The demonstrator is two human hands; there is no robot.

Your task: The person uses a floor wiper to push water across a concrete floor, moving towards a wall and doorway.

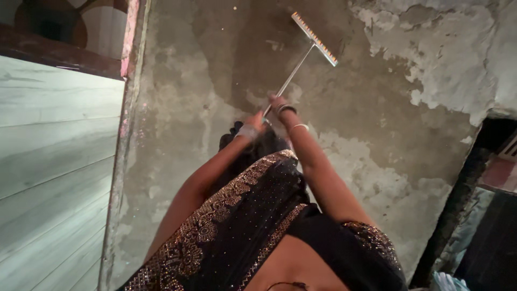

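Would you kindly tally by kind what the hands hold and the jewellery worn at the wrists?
Floor wiper, held by both the left hand and the right hand: 1
Dark bangles on the right wrist: 1 set, number unclear
Thin pale bangle on the right forearm: 1
Pale band on the left wrist: 1
Total: 4

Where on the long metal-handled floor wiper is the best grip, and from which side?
Grip the floor wiper at the near end of its thin metal handle, from above, where the right hand and left hand already hold it; the wide blade lies far out on the wet concrete floor.
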